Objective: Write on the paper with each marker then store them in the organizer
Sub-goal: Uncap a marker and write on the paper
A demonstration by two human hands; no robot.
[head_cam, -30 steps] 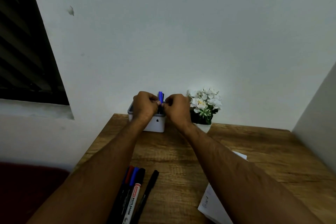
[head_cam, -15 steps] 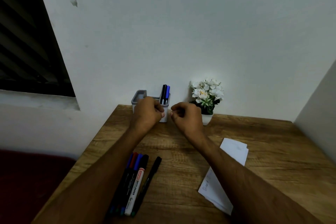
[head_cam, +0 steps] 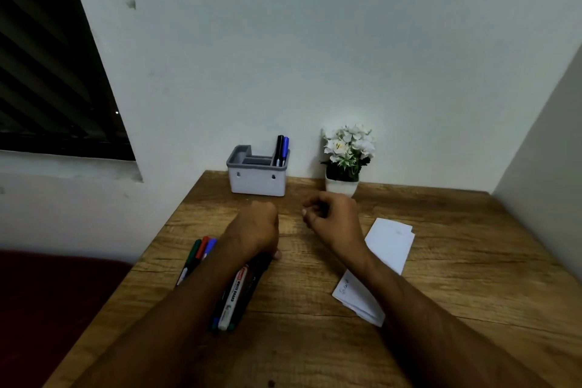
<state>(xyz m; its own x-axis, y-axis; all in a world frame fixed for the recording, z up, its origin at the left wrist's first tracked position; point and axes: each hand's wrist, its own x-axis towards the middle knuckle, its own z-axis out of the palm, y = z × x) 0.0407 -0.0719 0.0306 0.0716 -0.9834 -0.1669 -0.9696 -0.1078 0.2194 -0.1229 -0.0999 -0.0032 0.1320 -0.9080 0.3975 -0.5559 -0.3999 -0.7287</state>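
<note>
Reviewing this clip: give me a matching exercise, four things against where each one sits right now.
Things:
1. blue marker
2. paper
3. flower pot
4. whiteboard marker

Places:
A. flat on the table, beside the left forearm
B. upright in the organizer
C. by the wall, right of the organizer
D. on the table, partly under the right forearm

Pairs: 1-B, 2-D, 3-C, 4-A

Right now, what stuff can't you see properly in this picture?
- Head view: the markers on the table are partly covered by the left hand and forearm, so their count is unclear.
- The writing on the paper is too small to read, and the right forearm hides part of the sheet.
- The organizer walls hide the lower ends of the two stored markers.
</note>
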